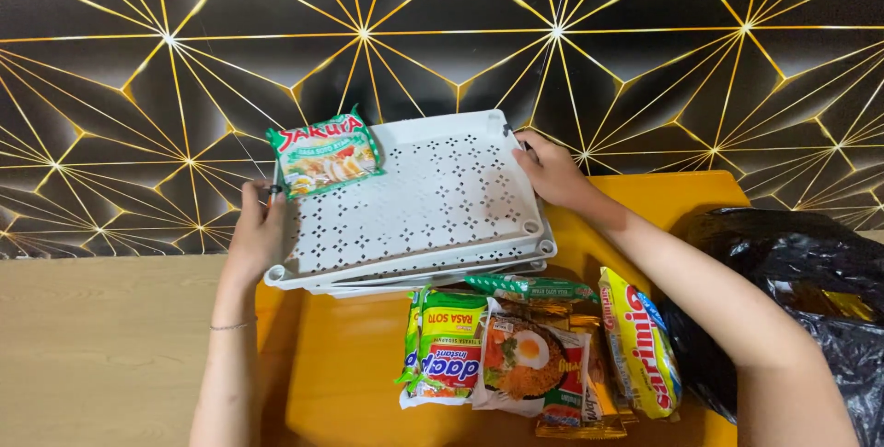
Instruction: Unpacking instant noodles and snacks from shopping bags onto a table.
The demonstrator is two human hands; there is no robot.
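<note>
A: What's the left hand [256, 231] doing?

B: It's closed on the left edge of the white tray [433, 217], which sits on the yellow bench [350, 364] against the wall.

A: And that green packet [324, 154]?

B: It lies on the tray's back left corner. I'd guess it is light and could slide.

A: The tray itself?

B: It looks like stiff, light, perforated plastic; the side rims look best to hold. The right hand [552, 169] grips the back right corner. More packets [539, 355] lie in front, with a black bag [792, 309] to the right.
</note>
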